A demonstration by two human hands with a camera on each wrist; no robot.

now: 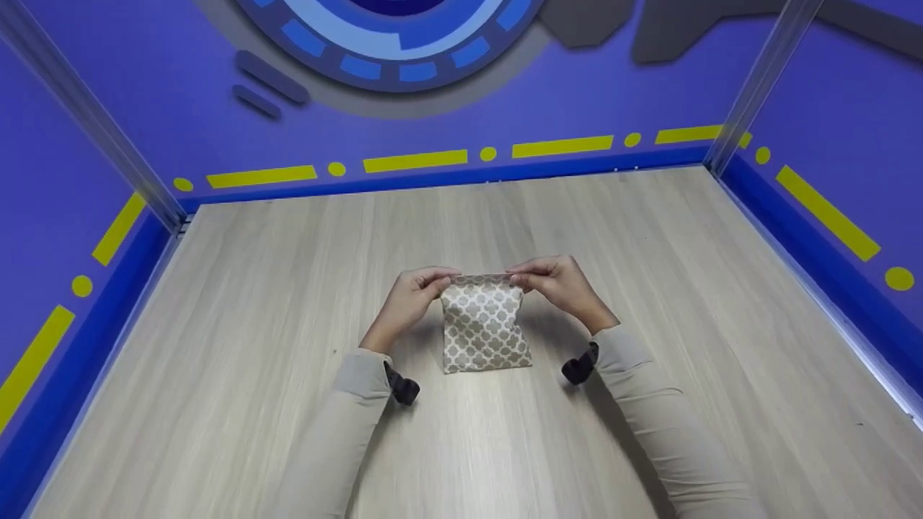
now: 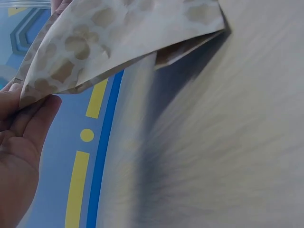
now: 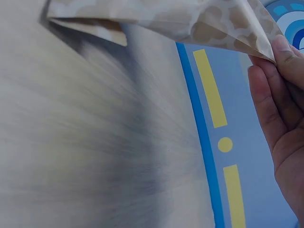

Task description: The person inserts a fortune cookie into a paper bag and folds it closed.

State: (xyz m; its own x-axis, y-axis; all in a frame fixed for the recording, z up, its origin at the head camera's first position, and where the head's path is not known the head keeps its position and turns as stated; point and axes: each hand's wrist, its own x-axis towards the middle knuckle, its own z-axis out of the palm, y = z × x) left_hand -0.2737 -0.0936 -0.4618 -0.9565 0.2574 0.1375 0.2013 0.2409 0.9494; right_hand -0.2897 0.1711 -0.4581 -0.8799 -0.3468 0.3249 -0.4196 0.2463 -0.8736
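Note:
A paper bag [image 1: 483, 328] with a beige and white lattice pattern stands on the wooden table between both hands. My left hand [image 1: 407, 303] pinches its top left corner between thumb and fingers. At the top right corner my right hand [image 1: 562, 288] pinches it the same way. The top edge is stretched straight between them and looks folded over. In the left wrist view the side of the bag [image 2: 95, 42] shows creases, and its lower flap hangs a little apart. The right wrist view shows the thumb pressing the corner of the bag [image 3: 218, 23].
The wooden table [image 1: 252, 324] is enclosed by blue and purple panels [image 1: 447, 130] with yellow dashes at the back and sides. Metal posts [image 1: 757, 86] rise at the rear corners. A black wrist camera [image 1: 577, 367] sits at the right cuff, another at the left.

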